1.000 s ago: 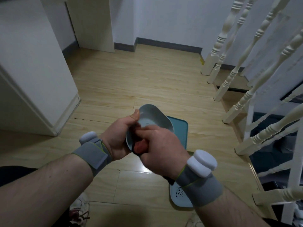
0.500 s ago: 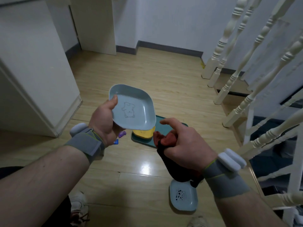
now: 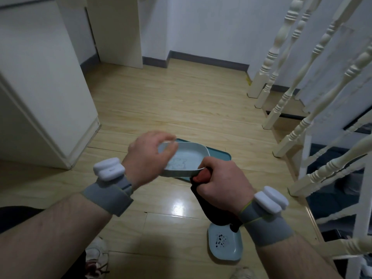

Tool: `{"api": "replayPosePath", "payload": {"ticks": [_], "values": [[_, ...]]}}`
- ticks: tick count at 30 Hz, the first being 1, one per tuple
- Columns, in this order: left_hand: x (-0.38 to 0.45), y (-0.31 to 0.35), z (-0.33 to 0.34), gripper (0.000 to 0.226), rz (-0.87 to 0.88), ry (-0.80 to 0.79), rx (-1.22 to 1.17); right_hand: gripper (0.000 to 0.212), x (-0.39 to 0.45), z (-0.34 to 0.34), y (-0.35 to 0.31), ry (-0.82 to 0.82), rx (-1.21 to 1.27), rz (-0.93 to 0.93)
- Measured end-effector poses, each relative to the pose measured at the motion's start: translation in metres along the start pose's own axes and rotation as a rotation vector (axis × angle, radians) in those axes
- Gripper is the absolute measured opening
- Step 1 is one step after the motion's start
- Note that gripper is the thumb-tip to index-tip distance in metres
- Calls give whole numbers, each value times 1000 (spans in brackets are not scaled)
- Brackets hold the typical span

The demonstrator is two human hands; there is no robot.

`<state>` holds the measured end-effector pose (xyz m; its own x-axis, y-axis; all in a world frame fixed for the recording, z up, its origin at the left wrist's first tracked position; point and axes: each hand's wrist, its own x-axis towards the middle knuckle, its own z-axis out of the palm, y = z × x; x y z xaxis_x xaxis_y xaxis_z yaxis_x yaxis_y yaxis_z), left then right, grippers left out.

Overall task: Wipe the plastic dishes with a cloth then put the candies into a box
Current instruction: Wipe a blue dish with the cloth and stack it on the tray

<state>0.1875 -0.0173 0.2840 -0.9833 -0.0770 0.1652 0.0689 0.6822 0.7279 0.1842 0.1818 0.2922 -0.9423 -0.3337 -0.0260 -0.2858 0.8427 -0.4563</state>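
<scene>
Pale blue dish: left hand fingers curled over rim; right hand fingers clench dark cloth against near edge.

We see a pale blue rounded-square plastic dish with a faint printed figure, held level between our hands. A dark cloth with a red patch hangs from our right hand. A second pale blue speckled dish lies on the floor below our right wrist.

A light blue plastic dish has a faint drawing inside. The cloth is black and red. The lower dish has black spots.
</scene>
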Motion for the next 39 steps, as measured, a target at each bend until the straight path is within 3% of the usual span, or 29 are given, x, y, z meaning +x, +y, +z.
{"api": "replayPosePath", "payload": {"ticks": [3, 8, 10, 12, 15, 17, 20, 25, 28, 33, 36, 39], "values": [[-13, 12, 6, 57, 191, -334, 191, 20, 2, 2, -2, -12, -6, 12], [-10, 0, 14, 48, 313, -416, 274, 19, 1, 3, -1, -39, 23, 45], [-9, 0, 15, 37, 247, -389, 226, 30, 0, -1, -1, -71, 102, 72], [-8, -1, 15, 23, 140, -320, 108, 58, 2, -11, 0, -57, 212, 103], [-7, -1, 15, 19, -55, -224, -185, 74, 7, -30, 8, 163, 293, 188], [-9, 3, 17, 21, -186, -248, -427, 67, 8, -34, 14, 297, 296, 234], [-14, 9, 24, 25, -289, -367, -747, 48, 8, -23, 14, 294, 320, 173], [-17, 9, 25, 22, -401, -400, -800, 54, -3, -2, -7, 237, 310, -91], [-17, 5, 25, 21, -371, -422, -792, 51, -6, -1, -13, 224, 247, -224], [-17, 10, 24, 27, -369, -376, -828, 47, 2, -4, -2, 368, 307, -102], [-16, 15, 25, 23, -486, -369, -979, 52, -3, 3, -12, 373, 259, -208], [-15, 20, 26, 29, -614, -428, -1281, 50, -8, 16, -24, 339, 266, -288]]}}
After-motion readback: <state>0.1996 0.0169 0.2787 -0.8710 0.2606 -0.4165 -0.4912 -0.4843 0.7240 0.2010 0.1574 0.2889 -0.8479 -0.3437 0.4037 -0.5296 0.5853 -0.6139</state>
